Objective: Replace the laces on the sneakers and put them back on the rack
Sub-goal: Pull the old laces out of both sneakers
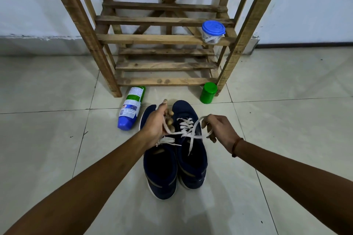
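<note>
Over sneaker [198, 158], lace [186, 126] held by left grip [156, 122] and right grip [219, 129]

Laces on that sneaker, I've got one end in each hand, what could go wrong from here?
1. The left hand and right hand hold the white lace ends apart; an uneven pull could leave one end short.
2. The bottle lying beside the sneakers could get knocked and roll.
3. The blue-lidded jar sits near the rack slat's edge; shelving shoes might tip it.
</note>
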